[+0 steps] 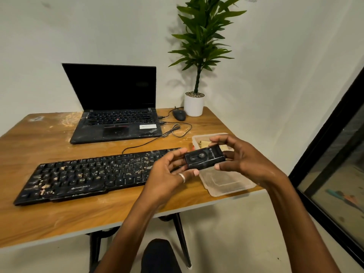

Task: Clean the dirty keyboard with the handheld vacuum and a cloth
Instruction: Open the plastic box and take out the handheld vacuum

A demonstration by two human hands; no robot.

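Observation:
A black keyboard strewn with crumbs lies across the wooden table. Above its right end I hold a small black handheld vacuum with both hands. My left hand, a ring on one finger, grips its left end. My right hand holds its right end between thumb and fingers. Behind the vacuum, a clear plastic container sits at the table's right edge, with a yellowish cloth showing in its far part.
An open black laptop stands at the back of the table, with a wired mouse and a potted plant to its right. The keyboard's cable loops between them. A dark-framed glass panel stands at the right.

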